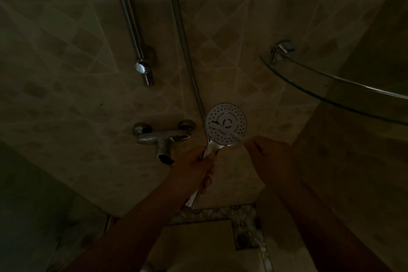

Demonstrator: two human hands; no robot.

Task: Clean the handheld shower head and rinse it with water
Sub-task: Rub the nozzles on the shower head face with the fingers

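A round white shower head (225,126), its spray face dotted with small holes, is held up in front of a tiled wall (77,86), facing the viewer. It sits just to the right of a chrome tap (162,139) fixed to that wall. Its shiny handle runs down and to the left from the disc, and a metal hose (183,44) rises from beside the head toward the top of the view.

The head looks like light, rigid plastic with a smooth chrome handle, probably slippery when wet; the handle is the natural place to hold it, and the trailing hose will likely tug a little as it turns.

The left hand (194,168) grips the handle just below the head, fingers curled round it. The right hand (268,152), just right of the head, pinches a thin white brush (223,130), seemingly a toothbrush, whose far end lies across the spray face. The light is dim, so the exact finger positions on the brush cannot be told.

Up and right of the head, a curved glass shelf (320,93) juts from the wall. No water is visibly running.
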